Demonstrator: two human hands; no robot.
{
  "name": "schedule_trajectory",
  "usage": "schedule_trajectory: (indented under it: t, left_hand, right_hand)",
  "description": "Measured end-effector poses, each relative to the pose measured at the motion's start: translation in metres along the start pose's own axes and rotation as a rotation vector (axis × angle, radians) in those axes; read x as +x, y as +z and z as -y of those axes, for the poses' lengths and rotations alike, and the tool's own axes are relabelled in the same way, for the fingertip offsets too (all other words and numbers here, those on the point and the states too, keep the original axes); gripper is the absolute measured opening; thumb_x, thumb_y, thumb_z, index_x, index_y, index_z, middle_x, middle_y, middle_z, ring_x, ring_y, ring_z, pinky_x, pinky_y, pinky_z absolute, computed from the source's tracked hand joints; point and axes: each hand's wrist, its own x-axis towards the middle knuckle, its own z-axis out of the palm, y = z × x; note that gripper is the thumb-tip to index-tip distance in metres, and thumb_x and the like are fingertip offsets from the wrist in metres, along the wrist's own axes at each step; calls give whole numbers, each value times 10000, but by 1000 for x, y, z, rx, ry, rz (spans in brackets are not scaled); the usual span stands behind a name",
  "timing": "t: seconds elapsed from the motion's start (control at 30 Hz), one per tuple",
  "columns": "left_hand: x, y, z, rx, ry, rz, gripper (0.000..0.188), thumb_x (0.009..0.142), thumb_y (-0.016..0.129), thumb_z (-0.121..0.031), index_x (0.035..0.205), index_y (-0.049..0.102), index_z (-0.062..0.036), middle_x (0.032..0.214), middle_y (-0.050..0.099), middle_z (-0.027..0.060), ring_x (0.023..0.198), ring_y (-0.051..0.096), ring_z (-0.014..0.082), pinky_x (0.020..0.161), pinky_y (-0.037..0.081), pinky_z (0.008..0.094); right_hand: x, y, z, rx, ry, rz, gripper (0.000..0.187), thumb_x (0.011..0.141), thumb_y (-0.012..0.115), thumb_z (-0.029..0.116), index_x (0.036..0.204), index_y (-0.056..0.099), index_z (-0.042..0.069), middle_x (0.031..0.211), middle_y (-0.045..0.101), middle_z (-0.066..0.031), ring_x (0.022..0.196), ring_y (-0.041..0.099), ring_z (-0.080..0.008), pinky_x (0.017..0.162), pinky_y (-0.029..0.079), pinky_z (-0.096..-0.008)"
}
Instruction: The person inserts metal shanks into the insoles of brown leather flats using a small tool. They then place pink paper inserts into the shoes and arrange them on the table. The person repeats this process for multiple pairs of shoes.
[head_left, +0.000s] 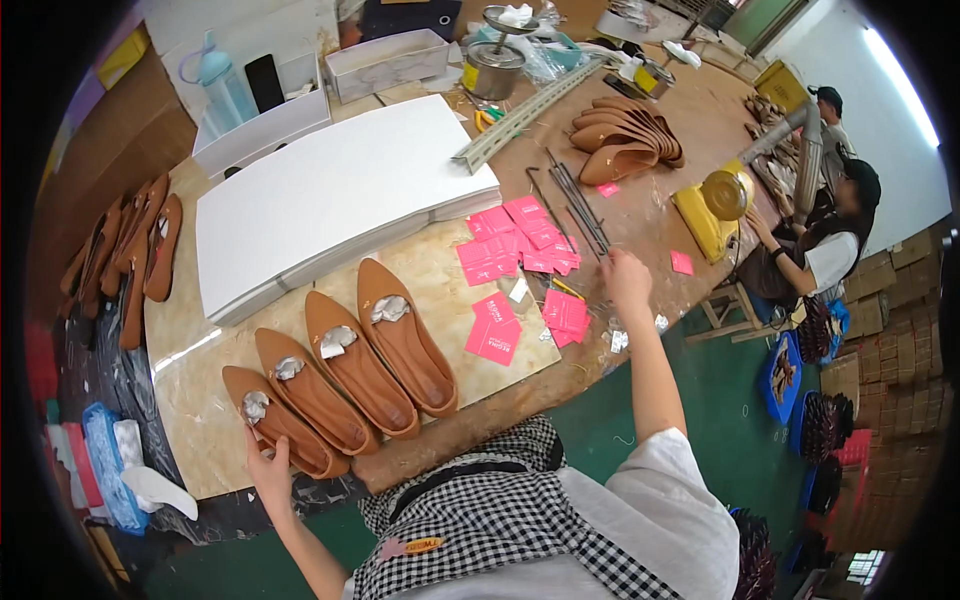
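Four tan pointed flat shoes stand side by side on the table, crumpled paper in their toes. My left hand (268, 470) is at the outer side of the leftmost shoe (285, 425), its thumb over the rim and its fingers along the outside. Beside it are the second shoe (318, 390), the third shoe (365, 370) and the rightmost shoe (410, 345). My right hand (627, 283) is closed at the near end of thin dark metal rods (580, 207); its fingertips are partly hidden. Pink printed cards (492, 330) lie spread left of it.
A tall stack of white sheets (340, 190) lies behind the shoes. Nested tan shoes (620, 140) rest farther back, near a slotted metal bar (530, 115) and a yellow machine (710, 215). More tan shoes (130, 245) are at far left. Co-workers (850, 215) sit at the right.
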Motion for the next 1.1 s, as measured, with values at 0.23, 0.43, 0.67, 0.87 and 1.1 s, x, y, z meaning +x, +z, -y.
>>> schedule_trajectory:
  t: [0.23, 0.43, 0.67, 0.87, 1.1]
  left_hand:
    - [-32, 5, -30, -1002, -215, -220, 615, 989, 469, -418, 1501, 407, -82, 1140, 640, 134, 827, 662, 216, 765, 604, 412]
    - [-30, 53, -84, -1261, -363, 482, 796, 890, 520, -686, 1333, 521, -25, 1038, 650, 210, 813, 663, 306, 702, 577, 439]
    - [-18, 101, -129, -1069, -40, 302, 724, 991, 387, -606, 1362, 488, 7, 1181, 655, 220, 1020, 685, 323, 901, 563, 455]
    - [-21, 106, -127, -919, 100, 234, 702, 1048, 205, -571, 1392, 465, -17, 1291, 610, 167, 1171, 606, 280, 1001, 498, 400]
    - [-26, 106, -107, -787, 208, 153, 732, 1047, 171, -587, 1412, 478, -32, 1361, 578, 128, 1237, 565, 249, 1069, 430, 383]
  right_hand:
    - [13, 9, -21, -80, 78, 59, 195, 851, 658, 218, 1015, 663, 113, 772, 699, -162, 748, 690, -388, 705, 544, -512]
    - [-11, -72, 64, 77, 112, -54, 658, 889, 682, 277, 1492, 429, 203, 746, 693, -182, 709, 680, -405, 648, 517, -530]
    - [-97, -148, 216, 1010, -374, 385, 392, 907, 678, 96, 1295, 638, 57, 617, 573, -115, 492, 509, -183, 505, 419, -293]
    - [-113, -160, 273, 1173, -467, 843, 348, 953, 617, 114, 1288, 622, 22, 587, 515, -152, 470, 503, -199, 491, 401, -323]
    - [-118, -153, 298, 1217, -609, 592, 358, 951, 614, 120, 1277, 598, -29, 599, 568, -147, 486, 575, -262, 477, 418, -360]
